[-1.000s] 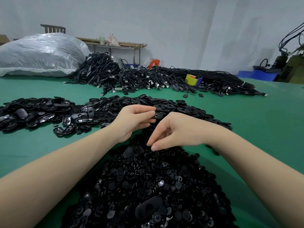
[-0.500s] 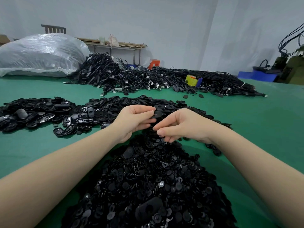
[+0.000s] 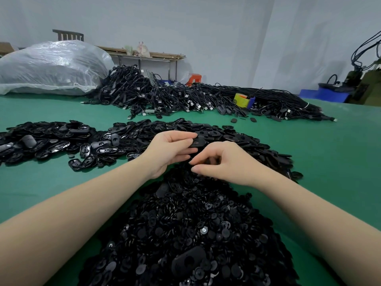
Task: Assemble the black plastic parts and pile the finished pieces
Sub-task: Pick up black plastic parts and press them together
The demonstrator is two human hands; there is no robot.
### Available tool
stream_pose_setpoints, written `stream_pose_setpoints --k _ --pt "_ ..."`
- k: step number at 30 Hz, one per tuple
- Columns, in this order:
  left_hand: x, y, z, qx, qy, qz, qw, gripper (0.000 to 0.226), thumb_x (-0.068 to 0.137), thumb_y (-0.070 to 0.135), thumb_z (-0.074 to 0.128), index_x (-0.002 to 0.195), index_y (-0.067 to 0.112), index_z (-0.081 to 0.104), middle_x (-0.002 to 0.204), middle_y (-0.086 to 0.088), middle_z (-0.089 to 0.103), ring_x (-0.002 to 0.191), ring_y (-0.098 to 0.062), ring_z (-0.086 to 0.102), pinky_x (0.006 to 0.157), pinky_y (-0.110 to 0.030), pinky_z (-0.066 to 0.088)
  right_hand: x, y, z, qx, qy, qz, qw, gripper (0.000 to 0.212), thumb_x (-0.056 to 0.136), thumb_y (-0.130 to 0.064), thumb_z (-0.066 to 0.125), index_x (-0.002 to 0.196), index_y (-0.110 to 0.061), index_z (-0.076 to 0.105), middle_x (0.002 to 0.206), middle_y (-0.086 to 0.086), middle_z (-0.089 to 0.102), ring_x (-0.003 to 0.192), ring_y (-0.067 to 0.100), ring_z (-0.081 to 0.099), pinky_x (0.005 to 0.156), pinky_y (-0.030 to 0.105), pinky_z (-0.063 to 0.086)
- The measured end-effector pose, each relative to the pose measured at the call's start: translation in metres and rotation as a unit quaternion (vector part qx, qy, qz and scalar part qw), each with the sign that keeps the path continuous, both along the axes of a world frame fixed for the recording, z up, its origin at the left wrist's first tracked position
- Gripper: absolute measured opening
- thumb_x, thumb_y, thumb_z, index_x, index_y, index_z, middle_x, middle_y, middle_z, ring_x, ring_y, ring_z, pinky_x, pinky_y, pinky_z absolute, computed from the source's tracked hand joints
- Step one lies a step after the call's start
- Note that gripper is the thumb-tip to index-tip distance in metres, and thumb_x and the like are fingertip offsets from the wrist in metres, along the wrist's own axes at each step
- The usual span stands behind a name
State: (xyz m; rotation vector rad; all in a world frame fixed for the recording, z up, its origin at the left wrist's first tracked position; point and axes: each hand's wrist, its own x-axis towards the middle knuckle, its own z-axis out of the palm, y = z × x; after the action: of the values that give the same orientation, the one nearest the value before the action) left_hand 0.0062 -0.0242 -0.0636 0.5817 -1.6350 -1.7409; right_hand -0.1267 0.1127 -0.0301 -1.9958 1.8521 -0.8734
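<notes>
Since the earlier frame the right hand (image 3: 224, 162) has been drawn back toward the near side, its fingers now curled loosely in front of the left hand (image 3: 169, 149); whether a small part is being pinched between them cannot be told. An oval black plastic piece (image 3: 198, 142) is being gripped flat between the thumb and fingers of the left hand, just above the far edge of the near heap of small round black parts (image 3: 191, 234), which is spread across the green table surface (image 3: 329, 153) between the two forearms. A single larger oval shell (image 3: 188, 260) is lying on top of that heap, at its near side. Beyond the hands, a wide pile of oval shells (image 3: 237, 139) is being kept at the middle of the table, and a second pile of similar shells (image 3: 41, 141) is lying to the left (many with the glossy hollow side up). Farther off, a long tangle of black cables (image 3: 185, 100) is stretched across the table, with a yellow and blue object (image 3: 243, 100) sitting among them. At the far left a large clear plastic bag (image 3: 53, 67) is resting on the table. Behind it a wooden shelf (image 3: 144, 55) is being backed by a pale wall (image 3: 206, 27), and blue bins (image 3: 323, 94) are standing at the far right.
</notes>
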Motion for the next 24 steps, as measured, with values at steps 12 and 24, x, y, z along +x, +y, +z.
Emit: stream_pose_setpoints --k 12,24 --pt "-0.001 0.001 0.000 -0.014 -0.013 0.006 1.000 0.021 0.095 0.005 0.060 0.098 0.022 0.074 0.091 0.001 0.078 0.085 -0.014 0.075 0.080 -0.031 0.060 0.033 0.012 0.024 0.164 0.067 0.156 0.972 0.015 0.079 -0.035 0.081 0.092 -0.028 0.077 0.073 -0.014 0.067 0.058 -0.006 0.054 0.053 0.006 0.036" --pt "-0.001 0.002 0.001 -0.018 -0.020 0.007 1.000 0.021 0.096 0.005 0.060 0.099 0.022 0.074 0.092 0.001 0.078 0.086 -0.014 0.075 0.074 -0.025 0.061 0.040 0.014 0.019 0.141 0.075 0.148 0.976 0.016 0.079 -0.037 0.080 0.091 -0.026 0.077 0.074 -0.007 0.070 0.054 -0.001 0.051 0.052 0.009 0.036"
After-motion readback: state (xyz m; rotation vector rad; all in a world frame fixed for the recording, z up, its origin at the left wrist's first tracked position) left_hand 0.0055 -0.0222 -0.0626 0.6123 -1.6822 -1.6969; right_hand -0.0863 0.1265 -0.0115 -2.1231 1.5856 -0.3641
